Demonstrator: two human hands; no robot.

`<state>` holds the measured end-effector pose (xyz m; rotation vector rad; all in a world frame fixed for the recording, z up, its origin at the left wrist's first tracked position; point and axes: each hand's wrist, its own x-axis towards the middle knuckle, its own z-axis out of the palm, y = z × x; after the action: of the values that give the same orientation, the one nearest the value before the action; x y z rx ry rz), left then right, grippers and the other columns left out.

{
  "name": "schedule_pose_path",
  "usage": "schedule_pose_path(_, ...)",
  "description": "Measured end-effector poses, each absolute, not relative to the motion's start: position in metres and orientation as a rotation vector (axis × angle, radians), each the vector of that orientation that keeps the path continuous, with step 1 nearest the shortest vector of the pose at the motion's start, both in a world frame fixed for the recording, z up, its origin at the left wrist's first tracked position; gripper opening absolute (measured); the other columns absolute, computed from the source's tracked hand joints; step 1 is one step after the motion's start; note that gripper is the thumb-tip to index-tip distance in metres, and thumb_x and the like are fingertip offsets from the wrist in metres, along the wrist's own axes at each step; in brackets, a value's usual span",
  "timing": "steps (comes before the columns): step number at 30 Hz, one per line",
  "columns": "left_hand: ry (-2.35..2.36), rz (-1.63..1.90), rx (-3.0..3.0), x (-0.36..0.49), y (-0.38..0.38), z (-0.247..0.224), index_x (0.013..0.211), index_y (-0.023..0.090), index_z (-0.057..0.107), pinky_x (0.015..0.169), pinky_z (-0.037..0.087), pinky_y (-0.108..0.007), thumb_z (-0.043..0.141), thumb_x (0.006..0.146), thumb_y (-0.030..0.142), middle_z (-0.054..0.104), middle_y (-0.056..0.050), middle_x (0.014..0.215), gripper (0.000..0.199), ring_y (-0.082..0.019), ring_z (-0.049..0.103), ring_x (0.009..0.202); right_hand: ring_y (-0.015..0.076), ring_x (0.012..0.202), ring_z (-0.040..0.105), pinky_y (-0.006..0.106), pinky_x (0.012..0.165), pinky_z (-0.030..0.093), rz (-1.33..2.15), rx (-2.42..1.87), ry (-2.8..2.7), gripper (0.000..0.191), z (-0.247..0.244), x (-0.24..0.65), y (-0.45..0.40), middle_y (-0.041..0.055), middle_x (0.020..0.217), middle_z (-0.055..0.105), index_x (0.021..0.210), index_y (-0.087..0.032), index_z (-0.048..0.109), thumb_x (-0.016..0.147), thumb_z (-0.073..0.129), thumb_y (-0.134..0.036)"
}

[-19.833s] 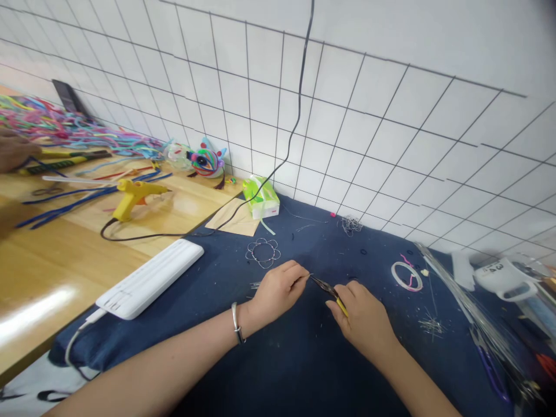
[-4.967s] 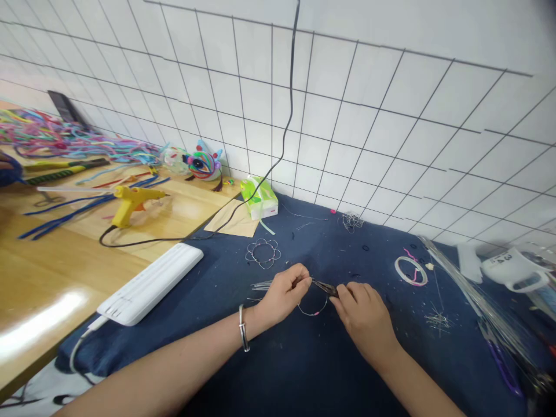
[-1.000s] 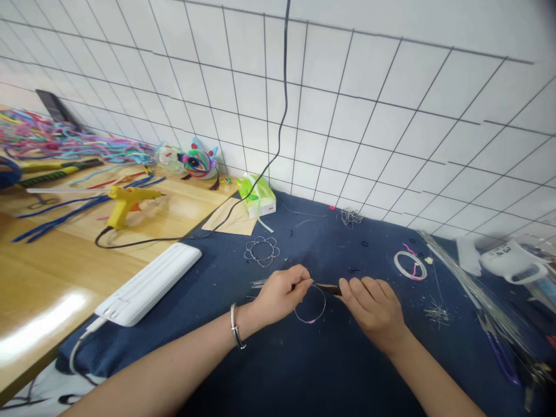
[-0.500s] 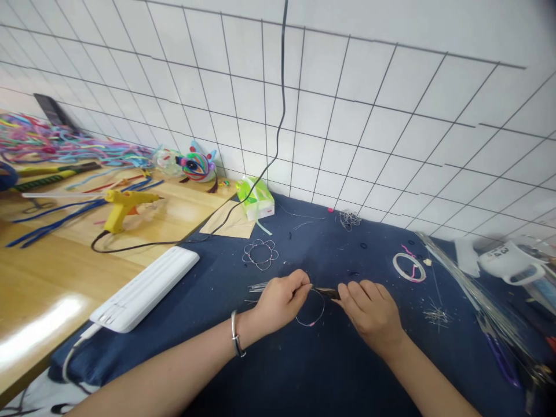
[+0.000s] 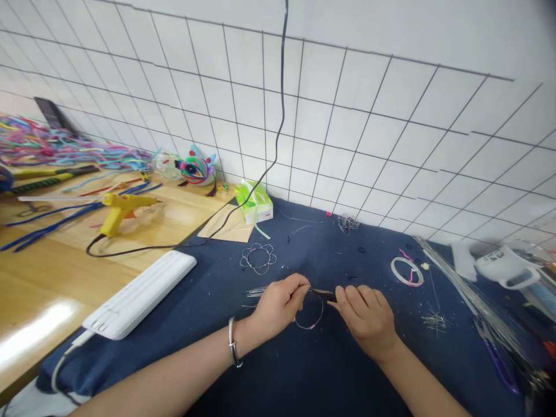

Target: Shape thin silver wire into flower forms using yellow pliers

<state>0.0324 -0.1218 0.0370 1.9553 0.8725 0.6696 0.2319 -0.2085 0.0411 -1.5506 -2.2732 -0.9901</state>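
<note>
My left hand (image 5: 284, 302) pinches a thin wire ring (image 5: 320, 315), which hangs below the fingertips and has a small pink band at its bottom. Closed around dark-handled pliers (image 5: 324, 293), my right hand (image 5: 367, 315) points their jaws left, up against the left fingertips. The exact spot where jaws and wire meet is hidden by the fingers. Beyond the left hand lies a flower-shaped wire frame (image 5: 258, 258) with looped petals. Several short straight wires (image 5: 256, 292) stick out on the cloth beside the left hand.
A white power strip (image 5: 141, 295) and yellow glue gun (image 5: 119, 211) are at left; its black cord runs up the wall. A tissue pack (image 5: 256, 202) stands behind. At right lie a white tape ring (image 5: 407, 271), wire clippings (image 5: 434, 320), long wires (image 5: 464, 281), purple-handled scissors (image 5: 499, 362) and a white mug (image 5: 506, 266).
The camera view has shifted slightly. Both hands keep their hold on the wire ring and pliers, with almost no other movement.
</note>
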Motion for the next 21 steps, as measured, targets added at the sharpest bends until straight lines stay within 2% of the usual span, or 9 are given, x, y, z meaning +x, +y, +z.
schedule_pose_path(7, 0.909, 0.777, 1.873, 0.036, -0.129, 0.036, 0.078, 0.018, 0.048, 0.048, 0.038, -0.018, 0.036, 0.088, 0.029, 0.051, 0.005, 0.056, 0.019, -0.007, 0.049, 0.045, 0.0184, 0.077, 0.048, 0.034, 0.067, 0.032, -0.954, -1.604, -2.260, 0.028, 0.044, 0.227, -0.210, 0.0057, 0.085, 0.061, 0.105, -0.017, 0.058, 0.081, 0.057, -0.032)
schedule_pose_path(15, 0.876, 0.793, 1.563, 0.040, -0.136, 0.032, 0.080, 0.018, 0.044, 0.041, 0.037, -0.018, 0.034, 0.089, 0.038, 0.049, 0.005, 0.057, 0.024, -0.007, 0.047, 0.040, 0.0201, 0.080, 0.049, 0.035, 0.070, 0.034, -0.987, -1.564, -2.247, 0.030, 0.045, 0.226, -0.208, 0.0054, 0.088, 0.062, 0.107, -0.017, 0.058, 0.080, 0.059, -0.030)
schedule_pose_path(21, 0.855, 0.839, 1.481, 0.040, -0.140, 0.032, 0.080, 0.018, 0.043, 0.041, 0.037, -0.018, 0.032, 0.090, 0.039, 0.049, 0.005, 0.057, 0.025, -0.006, 0.046, 0.041, 0.0200, 0.080, 0.049, 0.035, 0.070, 0.035, -0.968, -1.574, -2.237, 0.030, 0.048, 0.224, -0.207, 0.0056, 0.087, 0.062, 0.107, -0.017, 0.057, 0.080, 0.059, -0.030)
